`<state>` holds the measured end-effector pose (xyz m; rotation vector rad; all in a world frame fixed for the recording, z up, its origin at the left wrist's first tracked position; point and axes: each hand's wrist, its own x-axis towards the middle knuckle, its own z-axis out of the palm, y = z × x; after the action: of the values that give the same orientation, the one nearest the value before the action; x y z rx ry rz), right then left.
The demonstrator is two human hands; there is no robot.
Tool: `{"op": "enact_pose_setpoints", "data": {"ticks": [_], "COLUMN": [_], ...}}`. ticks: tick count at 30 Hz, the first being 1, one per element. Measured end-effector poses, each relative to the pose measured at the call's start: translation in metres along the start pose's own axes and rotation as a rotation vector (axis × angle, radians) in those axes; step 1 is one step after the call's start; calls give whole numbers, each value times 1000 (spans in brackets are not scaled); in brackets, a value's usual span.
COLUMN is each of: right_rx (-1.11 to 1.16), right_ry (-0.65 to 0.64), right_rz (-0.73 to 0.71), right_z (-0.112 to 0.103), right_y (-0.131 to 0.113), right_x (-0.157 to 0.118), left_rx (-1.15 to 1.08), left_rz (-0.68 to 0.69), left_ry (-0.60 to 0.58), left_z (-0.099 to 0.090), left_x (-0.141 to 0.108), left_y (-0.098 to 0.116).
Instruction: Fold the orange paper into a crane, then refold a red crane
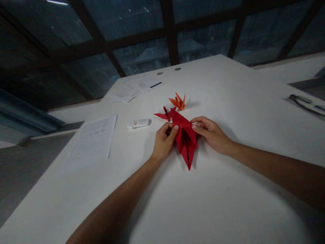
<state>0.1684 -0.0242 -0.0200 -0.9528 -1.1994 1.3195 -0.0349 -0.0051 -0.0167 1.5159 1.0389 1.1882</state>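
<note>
A large red origami crane (186,135) is held between my two hands over the white table, one pointed end toward me. My left hand (165,138) pinches its left side, thumb on top and fingers curled beneath. On the opposite side, my right hand (209,132) grips the paper edge between thumb and fingers. Just beyond stands a small orange origami crane (179,102). A small red origami crane (165,115) sits to its left, partly behind the large one. The undersides of the large crane and some fingertips are hidden.
A white tube (139,123) lies left of my hands. Printed sheets (95,139) rest at the table's left edge, with more papers (129,88) and a dark strip (155,85) farther back. Dark-handled pliers (302,100) lie far right. Windows (142,51) line the far side.
</note>
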Motion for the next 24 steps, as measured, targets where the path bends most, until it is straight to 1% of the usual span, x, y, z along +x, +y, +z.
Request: {"op": "enact_pose_setpoints", "data": {"ticks": [5,9,12,14,15,18,19,21,24], "right_rx": [33,-10,-109,-213,-274,-457,-509,-582,-596], "right_ry": [-41,-70,-132,-191,-197,-120,-87,-32,32], "right_rz": [9,-8,-78,-152,-197,-354,-386,-399,-336], "right_z": [2,2,1,2,3,6,8,10,12], "right_y": [-3,-3,-3,-3,-3,-2,-1,1,0], "right_x": [1,0,-6,-13,-17,-26,-27,-27,-23], "left_rx": [-164,-298,-288,-227,-197,-147,-139,-129,-127], "left_rz": [-77,-123,-130,-123,-113,-85,-78,-73,-93], "left_ry": [4,-3,-7,16,40,110,121,117,70], "left_z": [-3,-6,-7,-5,-5,-3,-3,-2,-2], "left_x": [4,5,5,5,5,5,5,5,4], "left_y": [0,1,1,2,2,3,3,3,3]}}
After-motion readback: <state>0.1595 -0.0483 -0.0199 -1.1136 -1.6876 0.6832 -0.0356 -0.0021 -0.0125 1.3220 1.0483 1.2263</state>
